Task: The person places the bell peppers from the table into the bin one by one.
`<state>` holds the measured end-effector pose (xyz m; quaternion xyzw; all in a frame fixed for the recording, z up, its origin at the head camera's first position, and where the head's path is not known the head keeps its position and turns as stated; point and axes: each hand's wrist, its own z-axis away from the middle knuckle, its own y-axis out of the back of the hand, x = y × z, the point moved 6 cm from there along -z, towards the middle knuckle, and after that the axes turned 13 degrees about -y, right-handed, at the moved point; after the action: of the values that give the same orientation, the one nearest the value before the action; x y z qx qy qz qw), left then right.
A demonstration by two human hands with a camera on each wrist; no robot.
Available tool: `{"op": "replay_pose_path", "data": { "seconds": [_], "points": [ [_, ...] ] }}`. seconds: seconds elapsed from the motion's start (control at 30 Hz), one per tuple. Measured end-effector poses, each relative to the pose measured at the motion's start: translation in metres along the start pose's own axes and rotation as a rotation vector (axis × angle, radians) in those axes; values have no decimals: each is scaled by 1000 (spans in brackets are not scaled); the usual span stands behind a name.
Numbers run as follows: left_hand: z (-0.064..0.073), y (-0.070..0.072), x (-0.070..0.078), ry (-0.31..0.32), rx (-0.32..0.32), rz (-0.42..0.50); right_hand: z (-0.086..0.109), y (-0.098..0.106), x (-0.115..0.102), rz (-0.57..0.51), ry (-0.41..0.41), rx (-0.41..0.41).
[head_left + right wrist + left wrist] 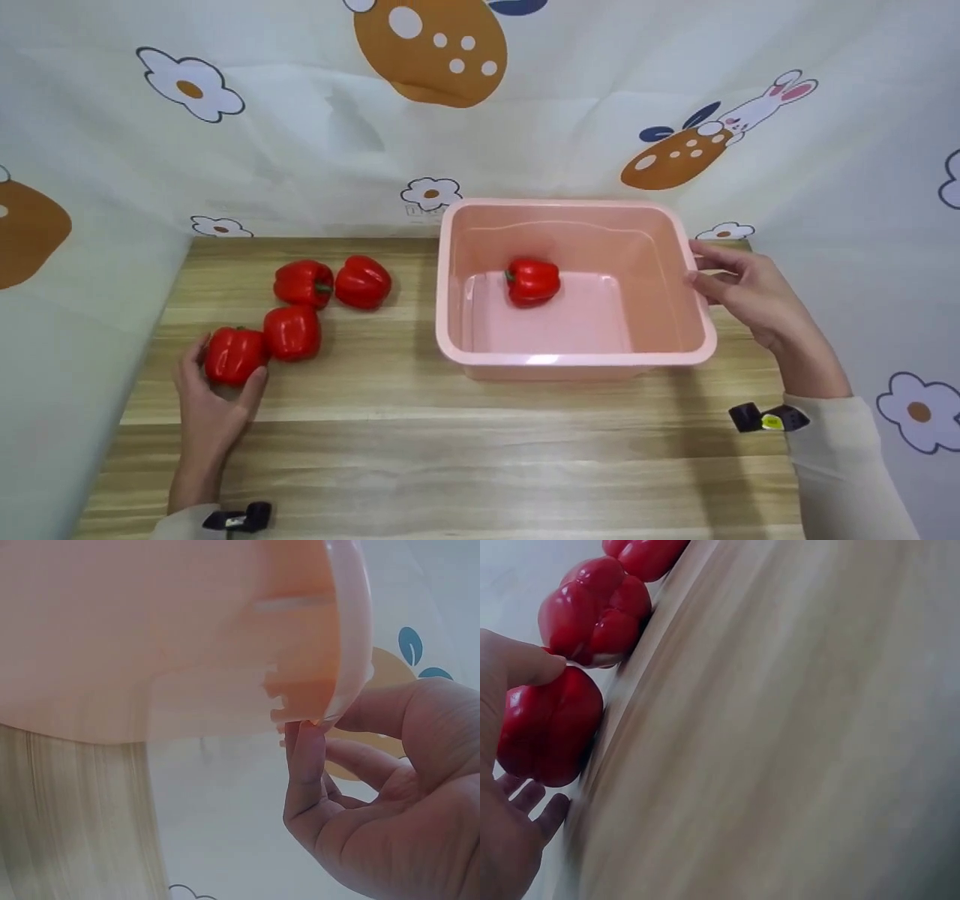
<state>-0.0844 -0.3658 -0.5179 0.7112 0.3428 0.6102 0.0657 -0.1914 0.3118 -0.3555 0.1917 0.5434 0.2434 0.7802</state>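
"Red pepper [235, 355], nearest the person, down on the wooden table [420, 457] at the left, and the left hand [214, 412] is right there: thumb on one side, fingers curled round the other!"

"A firm hold, would you say?"

"Can't tell! In the left wrist view the thumb [544, 666] lies on the skin, but some fingertips [555, 814] stand spread below. What a shine on it, though. I'd call it light, firm rather than squashy, and a touch slippery."

"So where do you take it?"

"Across the widest part, thumb opposite fingers, pads settled into those grooves between the lobes. Leave the stem [241, 328] alone; it looks too short to trust. And mind the neighbouring pepper [292, 334], just beside it, perhaps touching: a careless thumb could set it rolling."

"Two more, the left back pepper [300, 283] and the right back pepper [363, 283], behind those. And over on the right?"

"Pink basin [574, 360], with one inner pepper [534, 283] on its floor, left of the middle! The right hand [750, 296] pinches the rim at the right side, thumb and fingers together."

"Sturdy thing?"

"Thin plastic, by the look of it: light, likely to flex a little in the wall, stiffest at that rounded rim. That's the place to hold it."
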Motion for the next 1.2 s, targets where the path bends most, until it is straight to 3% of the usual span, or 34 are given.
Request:
{"op": "replay_pose_path", "data": {
  "seconds": [0.13, 0.27, 0.43, 0.7, 1.2],
  "points": [
    [-2, 2, 2, -55, 3, -20, 0, -2, 0, -6, -1, -4],
    [-7, 0, 4, -60, -9, -36, 0, -2, 0, -2, -3, -3],
    [-11, -2, 4, -23, -34, -50, 0, -2, -1, 2, 0, -8],
    [-18, -4, 6, -93, -40, -51, 2, -2, -1, -5, -2, 0],
    [-17, -5, 8, -36, -14, -60, -1, -1, 1, -21, 4, 2]
  ]
}}
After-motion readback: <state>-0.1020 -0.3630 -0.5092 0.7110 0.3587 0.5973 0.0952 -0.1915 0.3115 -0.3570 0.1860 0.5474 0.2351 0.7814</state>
